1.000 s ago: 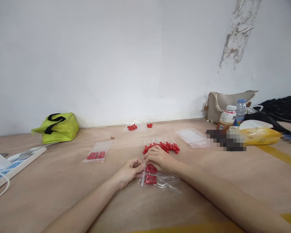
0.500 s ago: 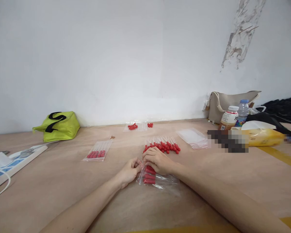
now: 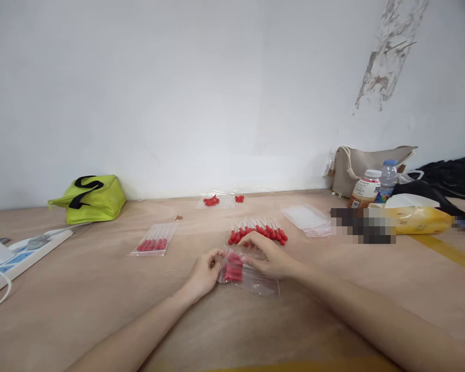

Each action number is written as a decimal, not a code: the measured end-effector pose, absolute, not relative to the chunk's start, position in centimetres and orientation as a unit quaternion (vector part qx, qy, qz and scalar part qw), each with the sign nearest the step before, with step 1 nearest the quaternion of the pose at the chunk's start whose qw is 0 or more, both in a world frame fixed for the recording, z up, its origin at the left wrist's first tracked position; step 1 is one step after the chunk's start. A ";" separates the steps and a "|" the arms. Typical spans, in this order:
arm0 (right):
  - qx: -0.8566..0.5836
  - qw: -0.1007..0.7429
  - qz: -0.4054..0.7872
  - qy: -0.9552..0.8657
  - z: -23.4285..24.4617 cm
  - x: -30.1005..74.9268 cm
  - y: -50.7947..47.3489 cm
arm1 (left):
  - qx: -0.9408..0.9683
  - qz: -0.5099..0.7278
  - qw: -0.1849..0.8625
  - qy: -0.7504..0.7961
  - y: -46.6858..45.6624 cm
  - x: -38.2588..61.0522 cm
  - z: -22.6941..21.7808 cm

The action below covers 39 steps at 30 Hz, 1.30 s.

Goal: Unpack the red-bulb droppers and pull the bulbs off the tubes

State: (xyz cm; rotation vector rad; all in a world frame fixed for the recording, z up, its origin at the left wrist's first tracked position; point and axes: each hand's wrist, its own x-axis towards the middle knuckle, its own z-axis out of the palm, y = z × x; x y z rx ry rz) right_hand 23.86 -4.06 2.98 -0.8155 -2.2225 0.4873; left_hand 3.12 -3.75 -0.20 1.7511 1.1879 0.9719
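Note:
A clear zip bag (image 3: 256,283) with several red-tipped sticks (image 3: 233,268) inside lies in front of me. My left hand (image 3: 206,271) is closed, pinching the bag's left edge. Over the bag's upper right side, my right hand (image 3: 269,256) has its thumb and fingers apart, with the thumb against the bag. Just beyond it lies a pile of loose red-tipped sticks (image 3: 265,232), their pale ends pointing away from me. To the left rests a filled zip bag (image 3: 153,244) with a row of red tips showing.
A stack of flat clear bags (image 3: 306,219) lies right of the pile. Near the wall is another clear bag (image 3: 227,202) with red pieces. A green bag (image 3: 96,199) and a power strip (image 3: 23,258) are at left; bottles (image 3: 366,190) and a beige bag (image 3: 343,178) stand right.
My right hand has shifted right, and its thumb and fingers have parted. The bag has moved slightly away from me, showing more of its red contents. My left hand keeps its pinch.

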 end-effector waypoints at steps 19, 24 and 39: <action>-0.393 0.250 0.170 -0.868 0.3 26.2 -5.5 | 0.818 0.296 0.313 0.382 -3.2 1.5 1.6; -0.393 0.259 0.167 -0.867 -0.2 26.2 -5.3 | 0.807 0.251 0.392 0.364 -2.8 1.2 1.5; -0.378 0.259 0.135 -0.878 -0.1 25.9 -5.4 | 0.854 0.156 0.389 0.308 -3.8 1.6 3.3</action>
